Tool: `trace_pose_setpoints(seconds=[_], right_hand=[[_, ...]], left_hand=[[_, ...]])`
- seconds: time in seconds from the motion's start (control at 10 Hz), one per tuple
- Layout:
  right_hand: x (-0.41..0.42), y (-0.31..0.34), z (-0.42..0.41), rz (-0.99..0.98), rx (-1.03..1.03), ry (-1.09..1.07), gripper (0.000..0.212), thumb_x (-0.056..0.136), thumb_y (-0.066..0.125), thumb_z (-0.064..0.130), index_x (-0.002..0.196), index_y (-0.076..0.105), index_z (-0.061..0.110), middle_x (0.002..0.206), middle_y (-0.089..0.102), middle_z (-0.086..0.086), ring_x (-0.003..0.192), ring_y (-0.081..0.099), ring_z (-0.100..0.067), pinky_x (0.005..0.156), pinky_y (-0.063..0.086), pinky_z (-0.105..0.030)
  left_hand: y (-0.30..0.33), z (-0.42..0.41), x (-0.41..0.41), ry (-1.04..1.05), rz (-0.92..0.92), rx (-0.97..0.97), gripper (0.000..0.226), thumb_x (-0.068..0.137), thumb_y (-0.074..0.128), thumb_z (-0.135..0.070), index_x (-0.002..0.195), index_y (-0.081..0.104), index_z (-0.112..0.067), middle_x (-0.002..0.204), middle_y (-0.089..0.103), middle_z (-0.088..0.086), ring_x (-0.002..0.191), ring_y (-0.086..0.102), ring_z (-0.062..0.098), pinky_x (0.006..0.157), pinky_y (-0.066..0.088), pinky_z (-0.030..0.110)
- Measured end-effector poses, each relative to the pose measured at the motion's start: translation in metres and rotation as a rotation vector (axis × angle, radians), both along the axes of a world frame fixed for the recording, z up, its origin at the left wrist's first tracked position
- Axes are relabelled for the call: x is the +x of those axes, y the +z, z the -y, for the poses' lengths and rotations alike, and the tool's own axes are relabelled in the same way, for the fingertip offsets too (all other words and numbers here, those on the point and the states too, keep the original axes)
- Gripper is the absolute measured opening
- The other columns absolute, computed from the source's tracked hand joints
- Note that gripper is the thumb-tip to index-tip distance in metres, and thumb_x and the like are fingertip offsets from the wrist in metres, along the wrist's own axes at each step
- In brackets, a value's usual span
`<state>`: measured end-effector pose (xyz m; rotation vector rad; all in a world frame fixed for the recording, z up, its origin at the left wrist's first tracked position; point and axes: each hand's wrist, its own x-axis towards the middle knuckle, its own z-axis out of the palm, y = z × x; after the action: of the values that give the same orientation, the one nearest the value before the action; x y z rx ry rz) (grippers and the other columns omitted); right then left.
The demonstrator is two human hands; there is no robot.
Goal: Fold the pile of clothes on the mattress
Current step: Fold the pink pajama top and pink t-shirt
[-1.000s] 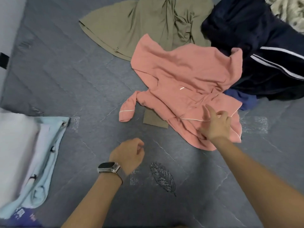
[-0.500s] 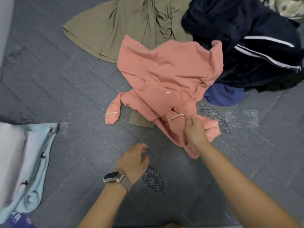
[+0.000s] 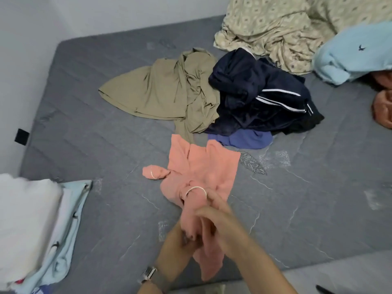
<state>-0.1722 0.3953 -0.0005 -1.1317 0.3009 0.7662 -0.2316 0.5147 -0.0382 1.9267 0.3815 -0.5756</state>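
Head view. A salmon-pink garment (image 3: 199,172) with thin white piping is seen on the grey quilted mattress (image 3: 101,115), its upper part spread on the surface and its lower end gathered up between both hands. The right hand (image 3: 214,215) is closed over the bunched pink cloth; its fingers (image 3: 212,200) are curled round the fabric beside a loop of white piping. The left hand (image 3: 186,236) is held under the same bunch, just beside the right hand; its fingers are largely hidden by cloth and motion blur, so it cannot be told whether they are spread or pinching. A watch (image 3: 149,273) is worn on the left wrist. A tail of pink fabric hangs below the hands.

Positions relative to the pink garment: an olive-khaki garment (image 3: 169,92) lies crumpled just beyond it, one strip reaching down to touch its top edge. A navy garment with white stripes (image 3: 261,98) is heaped beyond and to the right, overlapping the khaki one. A blue-violet piece (image 3: 246,139) protrudes from under the navy heap, just beside the pink garment's upper right corner. A patterned beige sheet (image 3: 282,28) is bunched well beyond, far right. A pale blue item (image 3: 350,54) lies at the far right edge. A folded white and light-blue stack (image 3: 38,225) sits well to the left.
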Motion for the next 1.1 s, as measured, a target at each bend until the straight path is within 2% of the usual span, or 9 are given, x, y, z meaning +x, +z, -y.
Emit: trace_pose_setpoints(seconds=[0.2,0.4,0.5,0.6,0.7,0.8,0.9,1.0,1.1], right_hand=[[-0.068,0.090,0.020,0.266,-0.017,-0.095,0.050,0.078,0.062,0.009,0.127,0.060,0.018,0.128,0.064,-0.005,0.122,0.057,-0.018,0.105,0.042,-0.036],[-0.154,0.157,0.058,0.457,-0.266,-0.129,0.064,0.063,0.073,0.051,0.121,0.060,0.027,0.119,0.066,0.013,0.114,0.059,-0.003,0.089,0.045,-0.018],[-0.197,0.172,0.081,0.330,-0.205,-0.178,0.094,0.043,0.089,0.059,0.124,0.057,0.022,0.118,0.069,0.001,0.115,0.063,-0.022,0.093,0.053,-0.040],[-0.217,0.188,0.110,0.272,-0.159,-0.265,0.094,0.045,0.094,0.047,0.124,0.058,0.010,0.113,0.070,-0.016,0.108,0.065,-0.036,0.092,0.051,-0.056],[-0.210,0.205,0.139,0.275,-0.236,-0.504,0.046,0.075,0.081,0.029,0.113,0.066,0.008,0.101,0.074,-0.009,0.093,0.070,-0.015,0.075,0.059,-0.032],[-0.198,0.225,0.187,0.273,-0.172,-0.601,0.040,0.077,0.072,0.032,0.107,0.068,0.006,0.099,0.075,-0.011,0.090,0.070,-0.018,0.072,0.058,-0.032],[-0.189,0.233,0.236,0.300,-0.150,-0.637,0.032,0.079,0.070,0.024,0.105,0.068,0.006,0.098,0.075,-0.010,0.092,0.070,-0.018,0.076,0.058,-0.030],[-0.181,0.230,0.285,0.295,-0.187,-0.612,0.034,0.080,0.075,0.015,0.112,0.066,0.008,0.105,0.074,-0.008,0.104,0.068,-0.021,0.092,0.053,-0.040],[-0.171,0.223,0.334,0.298,-0.272,-0.568,0.051,0.068,0.074,0.013,0.117,0.063,0.011,0.108,0.073,-0.004,0.107,0.066,-0.020,0.099,0.049,-0.046]], left_hand=[[0.118,0.005,-0.043,0.289,0.193,-0.297,0.028,0.100,0.044,-0.007,0.127,0.050,-0.011,0.115,0.064,0.002,0.104,0.063,0.012,0.088,0.052,0.029],[0.218,0.013,-0.081,0.566,0.146,-0.638,0.022,0.094,0.058,-0.018,0.113,0.062,-0.007,0.073,0.067,0.008,0.061,0.062,0.018,0.058,0.050,0.031],[0.247,0.032,-0.107,0.517,0.154,-0.665,0.023,0.093,0.059,-0.019,0.113,0.063,-0.008,0.084,0.066,0.008,0.063,0.064,0.009,0.056,0.053,0.022],[0.257,0.073,-0.116,0.430,0.166,-0.575,0.067,0.070,0.075,-0.052,0.125,0.058,-0.019,0.124,0.063,0.010,0.111,0.062,0.022,0.098,0.049,0.044],[0.277,0.113,-0.117,0.448,0.098,-0.694,0.055,0.078,0.072,-0.038,0.125,0.059,-0.012,0.122,0.061,0.025,0.113,0.059,0.038,0.100,0.045,0.053],[0.295,0.164,-0.111,0.351,0.069,-0.813,0.033,0.094,0.055,-0.019,0.124,0.057,-0.004,0.105,0.067,0.027,0.092,0.066,0.040,0.083,0.054,0.049],[0.306,0.209,-0.094,0.253,0.118,-0.801,0.027,0.096,0.054,-0.018,0.120,0.061,-0.009,0.096,0.073,0.008,0.087,0.069,0.015,0.077,0.055,0.030],[0.301,0.259,-0.075,0.302,0.125,-0.710,0.023,0.094,0.056,-0.011,0.114,0.057,0.001,0.077,0.060,0.010,0.058,0.059,0.006,0.052,0.050,0.018],[0.296,0.315,-0.057,0.374,0.032,-0.779,0.049,0.078,0.074,-0.014,0.116,0.053,0.008,0.090,0.056,0.016,0.074,0.058,0.021,0.069,0.052,0.033]])
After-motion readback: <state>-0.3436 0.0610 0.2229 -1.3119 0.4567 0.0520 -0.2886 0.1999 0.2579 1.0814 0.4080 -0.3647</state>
